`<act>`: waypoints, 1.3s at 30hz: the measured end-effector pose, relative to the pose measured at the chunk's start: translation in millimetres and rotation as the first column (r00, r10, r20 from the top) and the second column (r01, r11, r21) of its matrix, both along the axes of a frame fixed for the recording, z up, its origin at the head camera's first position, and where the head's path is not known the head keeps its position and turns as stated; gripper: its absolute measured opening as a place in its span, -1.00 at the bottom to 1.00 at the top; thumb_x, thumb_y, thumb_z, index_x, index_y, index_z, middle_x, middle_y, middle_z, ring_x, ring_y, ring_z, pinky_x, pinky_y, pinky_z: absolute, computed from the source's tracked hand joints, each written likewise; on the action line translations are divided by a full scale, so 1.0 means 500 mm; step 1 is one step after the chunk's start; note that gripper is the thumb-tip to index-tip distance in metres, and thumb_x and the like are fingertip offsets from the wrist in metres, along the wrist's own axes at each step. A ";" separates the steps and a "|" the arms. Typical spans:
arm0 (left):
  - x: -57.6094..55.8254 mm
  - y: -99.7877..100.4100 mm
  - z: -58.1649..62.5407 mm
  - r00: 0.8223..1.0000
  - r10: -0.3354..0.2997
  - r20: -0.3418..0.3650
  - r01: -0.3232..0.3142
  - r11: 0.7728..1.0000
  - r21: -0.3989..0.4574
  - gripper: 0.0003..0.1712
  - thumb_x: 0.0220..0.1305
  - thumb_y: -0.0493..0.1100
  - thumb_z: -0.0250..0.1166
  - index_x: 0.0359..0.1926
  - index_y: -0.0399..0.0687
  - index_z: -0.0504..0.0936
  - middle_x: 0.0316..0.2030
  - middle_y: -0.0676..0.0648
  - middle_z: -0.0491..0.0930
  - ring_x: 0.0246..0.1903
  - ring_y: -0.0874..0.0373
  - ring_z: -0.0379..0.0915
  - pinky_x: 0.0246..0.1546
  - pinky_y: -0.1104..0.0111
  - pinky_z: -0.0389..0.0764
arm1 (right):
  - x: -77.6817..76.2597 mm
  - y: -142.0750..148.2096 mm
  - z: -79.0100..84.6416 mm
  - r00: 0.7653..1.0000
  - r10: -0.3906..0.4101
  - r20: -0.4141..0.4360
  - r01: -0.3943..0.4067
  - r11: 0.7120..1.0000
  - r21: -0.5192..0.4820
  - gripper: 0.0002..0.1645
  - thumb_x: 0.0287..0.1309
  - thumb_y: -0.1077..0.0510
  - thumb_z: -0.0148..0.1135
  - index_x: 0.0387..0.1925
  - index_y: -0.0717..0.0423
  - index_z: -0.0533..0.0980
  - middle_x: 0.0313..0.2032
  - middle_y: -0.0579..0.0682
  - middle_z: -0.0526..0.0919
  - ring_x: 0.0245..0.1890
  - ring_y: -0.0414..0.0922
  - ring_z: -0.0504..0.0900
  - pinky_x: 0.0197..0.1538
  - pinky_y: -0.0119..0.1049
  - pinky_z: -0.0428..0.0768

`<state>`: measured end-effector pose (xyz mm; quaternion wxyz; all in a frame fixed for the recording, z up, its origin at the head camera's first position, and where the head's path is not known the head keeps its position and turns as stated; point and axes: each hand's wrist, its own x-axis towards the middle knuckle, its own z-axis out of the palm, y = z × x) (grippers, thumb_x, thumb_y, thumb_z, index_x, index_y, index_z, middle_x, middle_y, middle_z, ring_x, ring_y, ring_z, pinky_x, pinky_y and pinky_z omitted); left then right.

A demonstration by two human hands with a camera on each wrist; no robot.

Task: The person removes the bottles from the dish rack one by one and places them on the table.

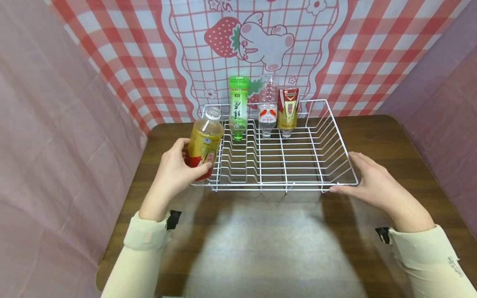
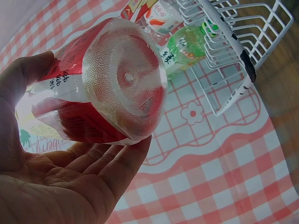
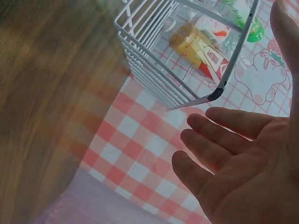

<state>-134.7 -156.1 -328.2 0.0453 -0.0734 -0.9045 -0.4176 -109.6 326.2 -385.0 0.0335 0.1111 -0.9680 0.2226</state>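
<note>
My left hand (image 1: 173,165) grips a plastic bottle (image 1: 205,142) with a yellow and red label, thumb on the near side. The bottle leans slightly, neck up, at the left end of a white wire dish rack (image 1: 272,184); its clear base faces the camera in the left wrist view. At the rack's front right corner is my right hand (image 1: 372,180), fingers extended and thumb apart; the right wrist view shows nothing in its palm. Whether it touches the wire is hard to tell.
Along the rack's back stand a green-labelled bottle (image 1: 238,103), a clear bottle (image 1: 267,95) and a red and gold bottle (image 1: 288,109), all neck down. The rack sits on a brown wooden table (image 1: 376,132). Behind hangs a red checked cloth (image 1: 372,54); pink curtains flank both sides.
</note>
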 end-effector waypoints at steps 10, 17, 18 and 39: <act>-0.006 -0.014 0.000 1.000 0.011 -0.008 -0.011 0.999 0.042 -0.27 0.10 -0.10 0.58 0.20 -0.21 0.43 -0.04 -0.21 0.60 -0.13 -0.07 0.61 -0.08 0.05 0.67 | -0.004 0.007 -0.014 1.000 0.011 0.014 -0.011 1.000 -0.016 0.36 -0.27 -0.28 0.70 0.39 0.44 0.28 0.24 0.47 0.40 0.26 0.40 0.34 0.19 0.39 0.33; -0.014 -0.035 -0.003 1.000 0.000 -0.008 0.000 0.997 0.076 -0.27 0.11 -0.11 0.57 0.21 -0.23 0.43 -0.01 -0.20 0.57 -0.12 -0.07 0.60 -0.07 0.07 0.66 | -0.008 0.010 -0.022 1.000 0.016 0.001 -0.017 1.000 0.014 0.37 -0.23 -0.27 0.67 0.37 0.55 0.25 0.24 0.54 0.37 0.24 0.46 0.33 0.18 0.39 0.34; -0.015 -0.039 -0.004 1.000 0.000 -0.008 0.001 0.997 0.080 -0.27 0.11 -0.11 0.57 0.21 -0.23 0.43 -0.01 -0.20 0.57 -0.12 -0.07 0.60 -0.07 0.07 0.66 | -0.009 0.010 -0.023 1.000 0.018 -0.004 -0.018 1.000 0.014 0.36 -0.23 -0.26 0.68 0.37 0.54 0.26 0.23 0.54 0.37 0.24 0.46 0.34 0.18 0.39 0.35; -0.040 -0.105 -0.028 0.997 0.072 -0.006 -0.070 0.984 0.164 -0.26 0.24 -0.24 0.48 0.34 -0.37 0.37 0.15 -0.33 0.51 0.11 -0.15 0.49 0.16 0.01 0.53 | -0.011 0.007 -0.026 1.000 0.010 -0.009 -0.010 0.999 0.036 0.34 -0.17 -0.27 0.64 0.35 0.58 0.26 0.23 0.58 0.37 0.23 0.48 0.34 0.18 0.39 0.34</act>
